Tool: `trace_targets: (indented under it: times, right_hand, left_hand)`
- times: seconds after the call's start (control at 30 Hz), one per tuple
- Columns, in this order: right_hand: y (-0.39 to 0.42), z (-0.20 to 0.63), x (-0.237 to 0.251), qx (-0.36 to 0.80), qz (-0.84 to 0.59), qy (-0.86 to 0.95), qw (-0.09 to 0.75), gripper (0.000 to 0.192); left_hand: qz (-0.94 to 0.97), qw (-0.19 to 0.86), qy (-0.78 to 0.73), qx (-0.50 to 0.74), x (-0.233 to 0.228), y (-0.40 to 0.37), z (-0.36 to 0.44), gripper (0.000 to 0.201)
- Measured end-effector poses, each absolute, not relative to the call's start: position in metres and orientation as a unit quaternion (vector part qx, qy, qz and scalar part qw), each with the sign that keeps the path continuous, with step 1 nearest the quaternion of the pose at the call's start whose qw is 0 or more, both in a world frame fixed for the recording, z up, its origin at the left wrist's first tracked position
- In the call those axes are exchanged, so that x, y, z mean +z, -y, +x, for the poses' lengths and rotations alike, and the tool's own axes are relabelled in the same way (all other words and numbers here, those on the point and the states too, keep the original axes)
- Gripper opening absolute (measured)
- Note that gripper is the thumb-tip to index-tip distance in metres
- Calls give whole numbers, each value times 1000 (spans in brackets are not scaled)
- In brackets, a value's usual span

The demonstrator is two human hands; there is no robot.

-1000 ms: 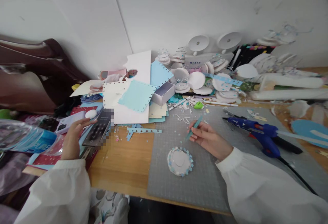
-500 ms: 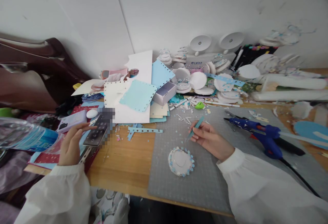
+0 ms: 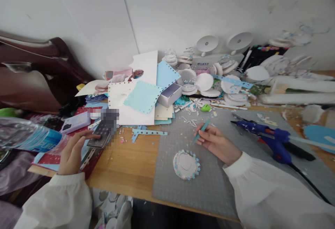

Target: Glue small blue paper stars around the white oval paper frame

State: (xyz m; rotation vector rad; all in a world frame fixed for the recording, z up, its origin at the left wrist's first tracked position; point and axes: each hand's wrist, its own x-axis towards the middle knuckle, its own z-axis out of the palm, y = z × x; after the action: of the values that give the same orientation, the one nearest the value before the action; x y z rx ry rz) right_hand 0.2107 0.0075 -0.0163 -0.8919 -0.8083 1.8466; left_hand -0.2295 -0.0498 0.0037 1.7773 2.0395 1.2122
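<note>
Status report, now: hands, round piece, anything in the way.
Right hand pinching teal tool; left hand at phone, contact unclear. Round piece, blue-edged, lying on grey mat. Blue glue gun right of it, not in the way.

Bottle (image 3: 27,135), 9 o'clock: blue label (image 3: 48,141) legible as "PURE". White box (image 3: 202,60), about 1 o'clock: short dark printed line, too small to read. Phone (image 3: 103,129), 8 o'clock: screen marks illegible.

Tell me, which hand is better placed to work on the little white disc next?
Probably the right hand: it is close to the white disc and holds a slim teal tool. The left hand is farther off, at the phone.
</note>
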Motion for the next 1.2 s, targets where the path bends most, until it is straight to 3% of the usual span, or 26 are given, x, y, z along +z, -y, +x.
trace_targets:
  times: [0.33,0.97,1.2]
  right_hand:
    - [-7,211,-16,751,-352,324,454,17]
    - [-7,211,-15,747,-356,334,452,16]
    - [-7,210,-15,739,-368,335,453,19]
  left_hand:
    - [629,180,-649,388,24,38,-202,29]
    - [661,118,-644,367,30,36,-197,30]
    - [725,116,-579,354,44,43,-148,24]
